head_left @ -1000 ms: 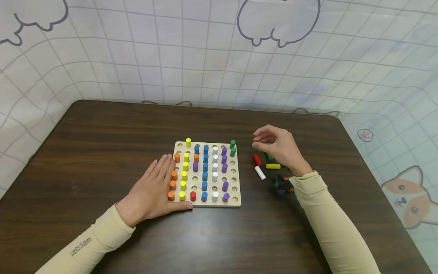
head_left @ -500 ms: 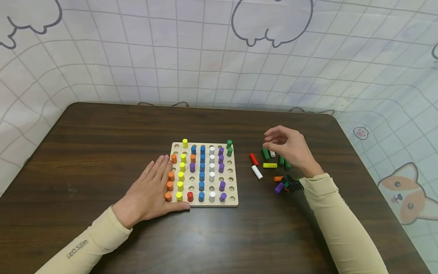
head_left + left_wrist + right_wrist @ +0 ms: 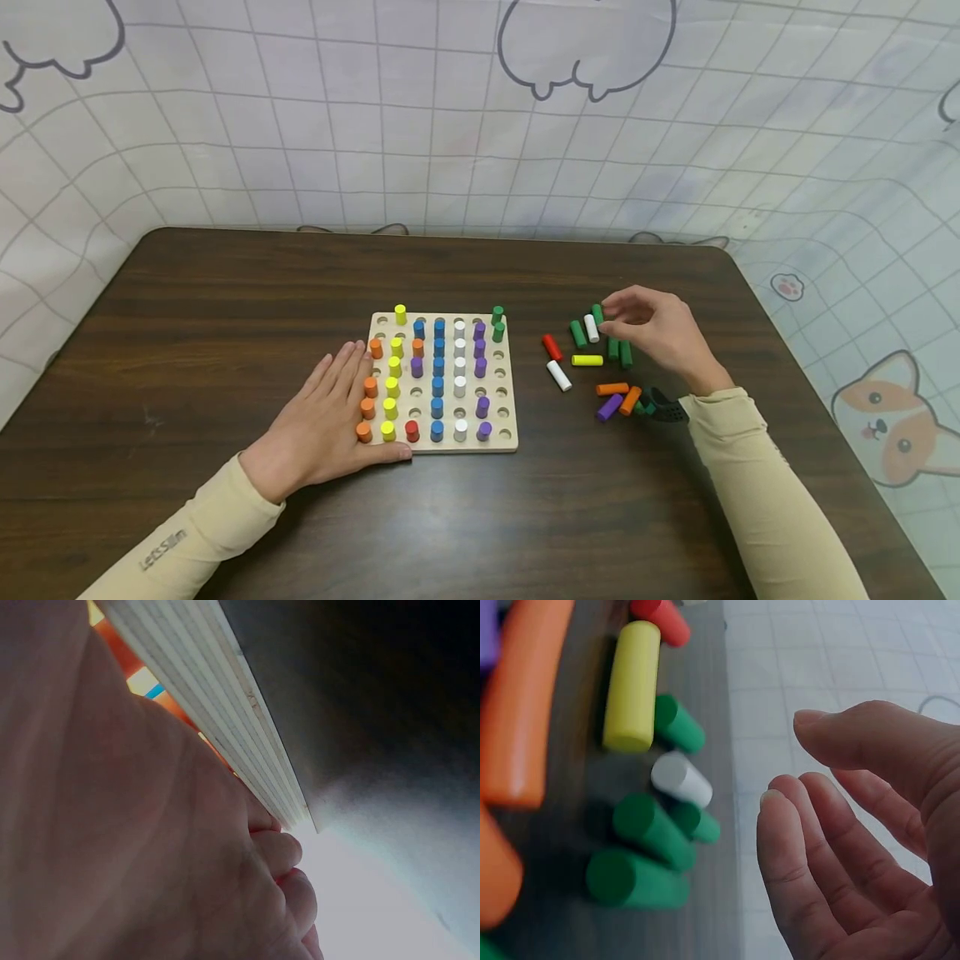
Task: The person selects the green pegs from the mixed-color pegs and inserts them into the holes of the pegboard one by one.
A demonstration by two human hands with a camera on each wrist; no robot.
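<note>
In the head view a wooden pegboard (image 3: 495, 445) lies mid-table, with orange, yellow, red, blue, white, purple and green pegs upright in many holes. My left hand (image 3: 318, 423) lies with straight fingers along its left edge, the thumb at the front edge. The left wrist view shows the board's layered side (image 3: 217, 712) beside the palm. My right hand (image 3: 663, 335) hovers over the loose pegs on the right, near a green peg (image 3: 597, 313) and a white peg (image 3: 592, 328). In the right wrist view its thumb and fingers are bent but apart, holding nothing.
Loose pegs lie right of the board: a red peg (image 3: 552, 347), a white peg, a yellow peg (image 3: 587, 361), several green ones, orange pegs (image 3: 631, 401) and a purple peg (image 3: 610, 407). A patterned sheet (image 3: 420, 125) hangs behind the dark table (image 3: 262, 275).
The right hand has moved right, away from the board and across the loose pegs, uncovering several of them. The head view has shifted slightly. The left hand stays at the board's edge.
</note>
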